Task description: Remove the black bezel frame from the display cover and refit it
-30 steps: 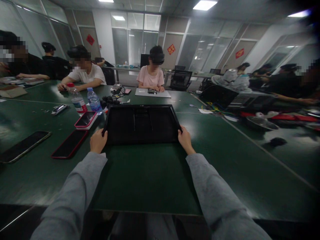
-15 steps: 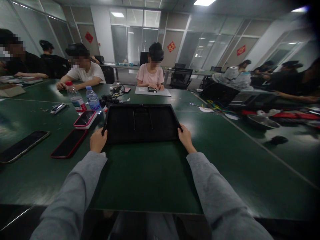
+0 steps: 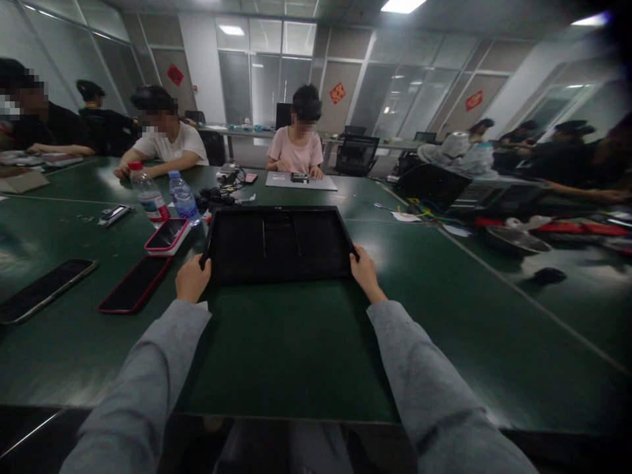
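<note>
A black rectangular tray-like panel (image 3: 316, 253) with a raised rim lies before me on the green table (image 3: 286, 355). Two thin light lines and a dark block show inside it, and a small pale mark sits on its far rim. My left hand (image 3: 192, 278) is closed on its left side, thumb on top of the rim. Gripping the right side in the same way is my right hand (image 3: 365, 271). The fingers under the panel are hidden. Both arms reach forward in grey sleeves.
Left of the panel lie a red-edged phone (image 3: 134, 284), a pink-edged phone (image 3: 168, 236) and a dark phone (image 3: 47, 288). Two bottles (image 3: 184, 199) and black cables (image 3: 217, 197) stand beyond. Opposite, a person in pink (image 3: 296, 148) works on a grey mat (image 3: 276, 181).
The view has shifted very slightly. Both hands keep the same grip on the black panel, which stays in nearly the same place.
</note>
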